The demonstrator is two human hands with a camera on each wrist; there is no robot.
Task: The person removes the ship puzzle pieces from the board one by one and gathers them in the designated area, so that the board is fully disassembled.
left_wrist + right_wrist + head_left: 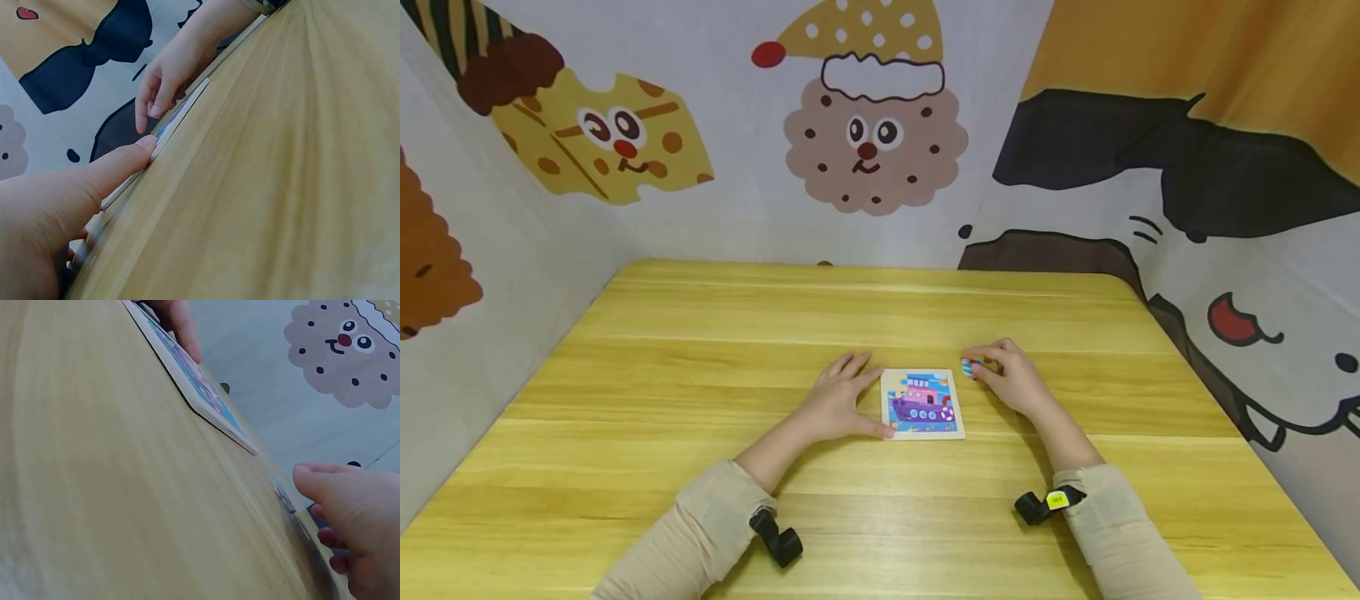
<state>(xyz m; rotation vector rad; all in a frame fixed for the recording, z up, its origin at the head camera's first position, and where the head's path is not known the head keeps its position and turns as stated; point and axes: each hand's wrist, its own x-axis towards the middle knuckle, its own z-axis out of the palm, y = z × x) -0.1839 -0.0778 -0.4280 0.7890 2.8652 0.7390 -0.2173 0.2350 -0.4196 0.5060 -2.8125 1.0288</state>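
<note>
A small square puzzle board (922, 403) with a pink and purple boat picture lies flat on the yellow wooden table (700, 350). My left hand (838, 398) rests on the table against the board's left side, fingers straight, with the thumb (119, 165) touching the board's (181, 119) near left corner. My right hand (1003, 371) is just right of the board's far right corner and pinches a small blue striped puzzle piece (970, 367) low on the table. In the right wrist view the piece (284, 499) lies under the right hand's thumb (331, 487), a short gap from the board (200, 381).
Cartoon-printed fabric walls (872, 150) enclose the table on the left, back and right. The table's far edge (865, 268) runs well behind the board. Bare wood surrounds the board and both forearms.
</note>
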